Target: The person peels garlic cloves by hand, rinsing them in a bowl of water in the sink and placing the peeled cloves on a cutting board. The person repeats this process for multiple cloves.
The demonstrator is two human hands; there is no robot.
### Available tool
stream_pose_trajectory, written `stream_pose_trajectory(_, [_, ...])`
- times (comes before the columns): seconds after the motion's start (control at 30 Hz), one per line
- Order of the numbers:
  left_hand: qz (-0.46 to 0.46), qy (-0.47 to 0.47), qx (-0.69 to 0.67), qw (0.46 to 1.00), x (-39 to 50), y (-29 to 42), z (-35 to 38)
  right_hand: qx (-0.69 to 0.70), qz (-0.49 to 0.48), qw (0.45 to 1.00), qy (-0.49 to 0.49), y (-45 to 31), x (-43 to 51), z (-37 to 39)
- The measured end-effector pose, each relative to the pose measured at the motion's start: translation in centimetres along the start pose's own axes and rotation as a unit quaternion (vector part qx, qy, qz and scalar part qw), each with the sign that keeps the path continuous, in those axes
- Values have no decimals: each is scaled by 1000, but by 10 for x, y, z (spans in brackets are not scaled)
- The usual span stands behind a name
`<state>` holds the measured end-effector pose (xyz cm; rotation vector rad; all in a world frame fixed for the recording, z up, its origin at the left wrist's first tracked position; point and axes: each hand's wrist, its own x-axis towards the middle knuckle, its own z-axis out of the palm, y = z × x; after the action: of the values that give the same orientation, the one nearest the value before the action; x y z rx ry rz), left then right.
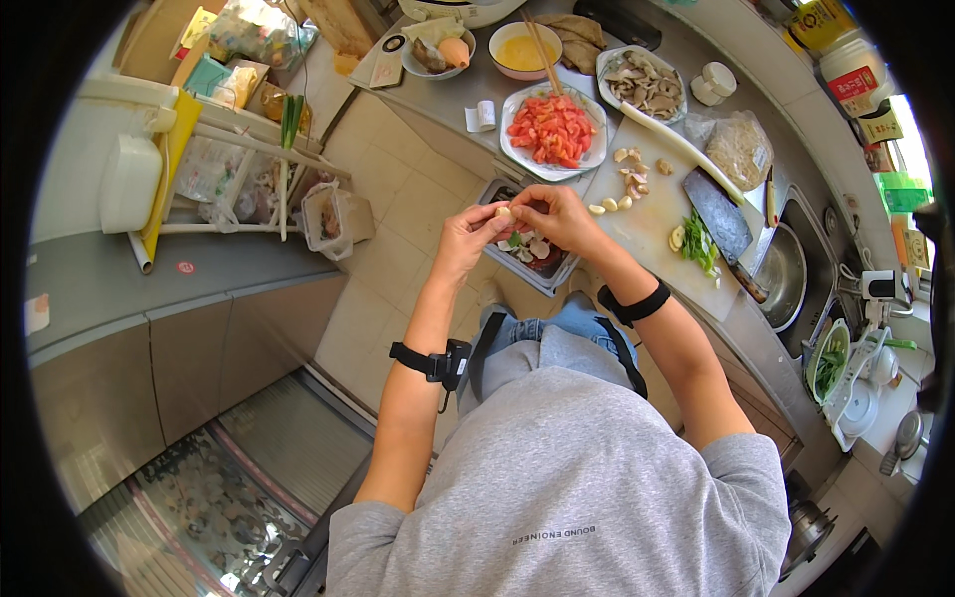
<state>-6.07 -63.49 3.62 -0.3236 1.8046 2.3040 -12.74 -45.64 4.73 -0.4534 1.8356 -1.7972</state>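
Between the fingertips of my left hand [471,233] and my right hand [556,215] is a small garlic clove [504,212]. Both hands pinch it above a grey waste bin [548,281], where pale scraps and a bit of green show inside. On the white cutting board [642,250] beside my right hand, several peeled garlic cloves [609,204] lie in a row. Unpeeled cloves [634,179] are clustered just beyond them. Chopped green scallion [698,242] and ginger slices [677,238] sit nearer the board's front, touching or close to a cleaver [720,213].
A plate of diced tomato [552,130], a bowl of beaten egg [524,52] with chopsticks [542,52], and a dish of sliced mushrooms [643,83] stand on the counter. A long scallion stalk [683,151] crosses the board. At right is a sink [813,298] holding a metal basin [782,276].
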Motion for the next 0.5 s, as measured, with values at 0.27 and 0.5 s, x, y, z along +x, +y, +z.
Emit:
stream_pose_trajectory(0.27, [16, 24, -29, 999, 0, 1, 2, -32, -27, 996, 80, -1, -3, 11])
stream_pose_trajectory(0.5, [51, 32, -57, 997, -6, 2, 7, 73, 3, 993, 90, 10, -1, 16])
